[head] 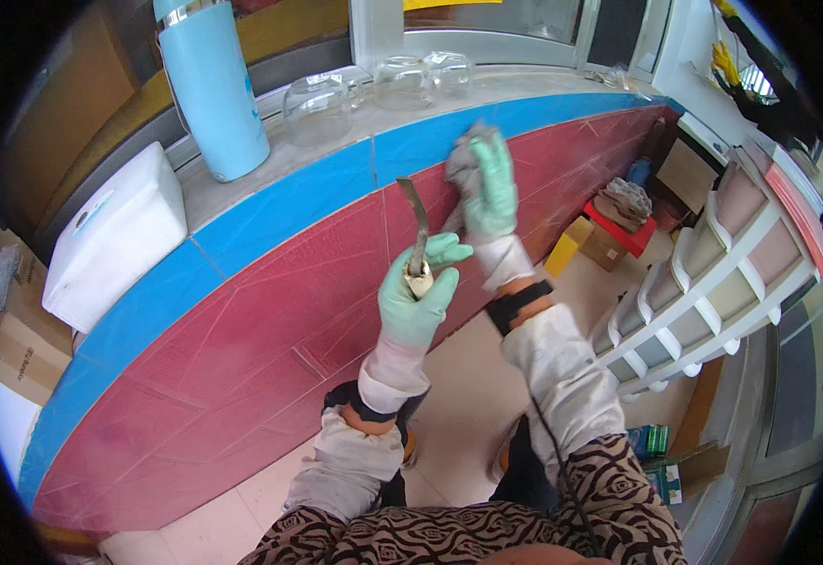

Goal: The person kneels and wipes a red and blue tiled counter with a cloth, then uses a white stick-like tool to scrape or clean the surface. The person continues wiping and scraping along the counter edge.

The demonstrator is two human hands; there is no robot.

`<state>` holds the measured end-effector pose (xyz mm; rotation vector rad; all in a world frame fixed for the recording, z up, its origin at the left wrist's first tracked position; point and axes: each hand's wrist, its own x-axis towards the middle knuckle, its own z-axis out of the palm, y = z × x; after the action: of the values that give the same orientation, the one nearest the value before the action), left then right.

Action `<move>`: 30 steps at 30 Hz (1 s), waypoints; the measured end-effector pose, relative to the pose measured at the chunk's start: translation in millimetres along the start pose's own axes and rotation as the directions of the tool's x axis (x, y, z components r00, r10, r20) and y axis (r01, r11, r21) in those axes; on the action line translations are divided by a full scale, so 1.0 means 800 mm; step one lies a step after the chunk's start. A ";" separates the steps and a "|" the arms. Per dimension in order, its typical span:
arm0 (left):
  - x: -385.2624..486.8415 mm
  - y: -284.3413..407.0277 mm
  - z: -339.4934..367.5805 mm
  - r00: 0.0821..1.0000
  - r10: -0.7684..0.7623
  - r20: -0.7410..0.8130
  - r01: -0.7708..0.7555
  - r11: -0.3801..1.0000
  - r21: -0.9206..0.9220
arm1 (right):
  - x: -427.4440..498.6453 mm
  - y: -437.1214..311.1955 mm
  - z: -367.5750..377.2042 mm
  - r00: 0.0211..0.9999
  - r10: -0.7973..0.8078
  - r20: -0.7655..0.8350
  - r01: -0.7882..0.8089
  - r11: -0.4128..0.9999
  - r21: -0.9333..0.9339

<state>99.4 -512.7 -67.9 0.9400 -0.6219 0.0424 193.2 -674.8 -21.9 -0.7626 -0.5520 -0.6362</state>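
Observation:
My left hand [418, 289], in a pale green rubber glove, is closed around the light handle of a scraper [416, 219]; its bent metal blade points up toward the wall. To its right, my right hand [492, 187], gloved alike, presses a grey cloth [464, 169] against the wall where the blue tile band [418, 148] meets the dark red tiles [298, 296]. The right glove is slightly blurred. Part of the cloth hangs below that hand, and its palm side is hidden.
On the sill above stand a light blue bottle [213, 92] and upturned glass cups [318, 109], with a white box [118, 236] at left. A white rack [708, 282] stands at right. Cardboard boxes [602, 244] and folded cloths [622, 201] lie beyond; a person's yellow glove [724, 63] shows upper right.

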 end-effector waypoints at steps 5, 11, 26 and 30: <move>-0.009 -0.062 -0.006 0.987 -0.157 -0.020 0.155 0.984 -0.085 | 0.116 -0.054 -0.124 0.988 -0.157 -0.009 0.156 0.968 0.195; -0.019 -0.076 -0.004 0.972 -0.200 0.119 0.191 0.978 0.082 | 0.111 -0.021 -0.284 0.954 -0.276 -0.121 0.241 0.940 -0.241; -0.017 -0.090 -0.011 0.974 -0.060 0.218 -0.018 0.941 0.339 | 0.018 -0.025 -0.198 0.794 0.220 -0.567 -0.437 0.854 -0.281; -0.014 -0.079 -0.014 0.996 0.001 0.090 -0.021 0.975 0.220 | 0.081 -0.067 -0.118 0.978 -0.043 -0.202 -0.085 0.810 -0.581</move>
<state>113.8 -539.7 -125.2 1.1589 -0.7156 0.0808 220.9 -797.7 -12.4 -1.2688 -0.1402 -0.8708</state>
